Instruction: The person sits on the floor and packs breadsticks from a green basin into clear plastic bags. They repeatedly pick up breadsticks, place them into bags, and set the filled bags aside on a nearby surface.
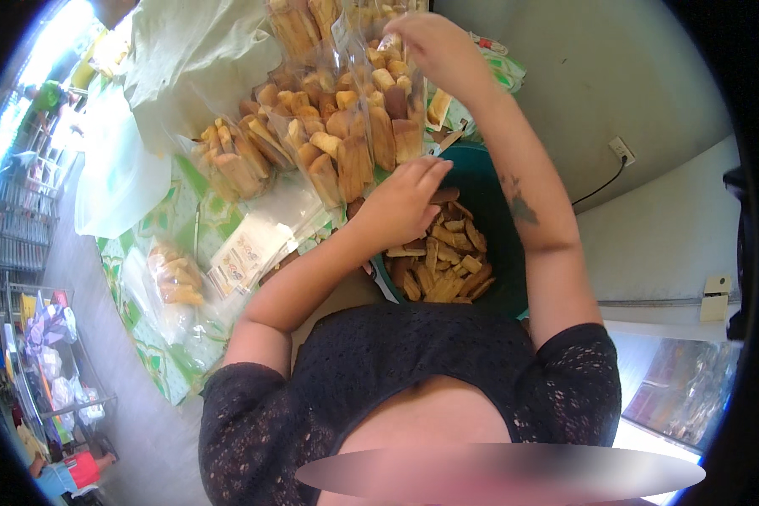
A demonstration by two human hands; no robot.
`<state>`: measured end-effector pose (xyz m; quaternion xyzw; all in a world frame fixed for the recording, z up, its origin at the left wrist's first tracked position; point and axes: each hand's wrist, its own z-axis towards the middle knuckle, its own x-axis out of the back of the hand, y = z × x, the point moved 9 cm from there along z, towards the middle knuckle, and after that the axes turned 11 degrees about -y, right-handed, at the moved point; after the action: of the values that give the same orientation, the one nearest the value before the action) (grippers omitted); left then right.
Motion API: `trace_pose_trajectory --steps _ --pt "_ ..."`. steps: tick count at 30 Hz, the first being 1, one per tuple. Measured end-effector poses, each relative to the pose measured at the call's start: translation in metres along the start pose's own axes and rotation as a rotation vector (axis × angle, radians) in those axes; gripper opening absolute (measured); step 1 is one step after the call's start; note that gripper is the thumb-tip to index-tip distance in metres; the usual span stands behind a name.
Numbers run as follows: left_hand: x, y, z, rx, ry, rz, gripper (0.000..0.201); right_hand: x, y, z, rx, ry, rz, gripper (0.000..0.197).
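Note:
My left hand (406, 198) is over the left rim of a deep green tub (502, 253), its fingers stretched and the thumb apart. Nothing shows between them. Loose bread sticks (451, 257), golden and brown, lie in the tub below. My right hand (437, 52) reaches farther away, over an upright clear plastic bag of bread sticks (394, 110). Its fingers bend down at the bag's top, with a pale piece just under the fingertips. Their undersides are hidden, so whether they hold it cannot be told.
Several more filled clear bags (244, 156) stand left on a table with a green-and-white cover (131, 291). Nearer lie printed labels (249, 253), a pen (196, 228) and a small bag of bread (175, 274). A wall with a socket (621, 150) and cord rises right; a wire rack (59, 363) stands left.

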<state>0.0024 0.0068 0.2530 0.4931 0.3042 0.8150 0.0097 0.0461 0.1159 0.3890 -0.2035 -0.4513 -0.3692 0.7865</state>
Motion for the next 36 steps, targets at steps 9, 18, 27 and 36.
trace_pose_trajectory --steps 9,18,27,36 --pt "-0.038 -0.059 0.044 0.264 -0.225 1.061 0.049 -0.112 0.027 -0.008 -0.325 -1.196 -0.227 0.028" --pt "-0.034 -0.059 0.040 0.243 -0.143 0.996 0.049 -0.073 0.029 0.002 -0.403 -0.770 -0.128 0.034" --pt "0.035 -0.006 -0.034 0.250 0.015 0.172 0.027 0.109 -0.059 -0.092 -0.166 0.334 0.423 0.037" --pt "0.092 -0.099 -0.207 0.958 -0.029 0.304 0.022 0.041 -0.169 -0.099 0.266 0.101 0.657 0.046"
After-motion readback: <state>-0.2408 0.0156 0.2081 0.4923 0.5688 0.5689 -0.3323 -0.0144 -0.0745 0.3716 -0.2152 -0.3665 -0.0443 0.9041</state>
